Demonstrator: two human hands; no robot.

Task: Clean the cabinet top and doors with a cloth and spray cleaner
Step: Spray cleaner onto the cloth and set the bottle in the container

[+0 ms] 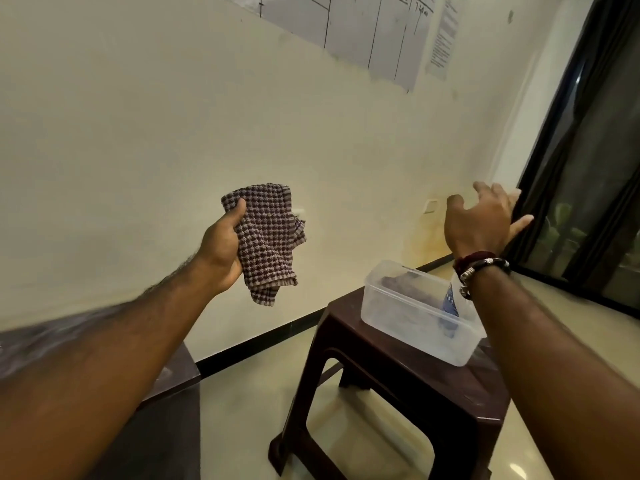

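The left hand (pixel 225 244) held a checked waffle-weave cloth (pixel 268 237), brown and pale, bunched into a loose wad w/ thumb on top and fingers curled behind it, the lower end dangling free (prob. gathered that way so it made a thick pad for wiping). Grip on that side was closed round the fabric, raised in mid-air well apart from any surface. The right hand (pixel 485 223) hovered w/ fingers spread and relaxed, holding nothing, above a clear plastic tub (pixel 408 306); beaded bracelets (pixel 481 268) sat at its wrist. The tub, rectangular w/ rounded corners and translucent walls, rested on a dark brown moulded plastic stool (pixel 398 393) serving as the bench. Inside it lay something blue and white, which may have been the spray cleaner, but the arm hid part of it so I couldn't tell. A dark glossy surface (pixel 173 368) showed at lower left under the left forearm, poss. the cabinet top. Floor tiles looked polished.
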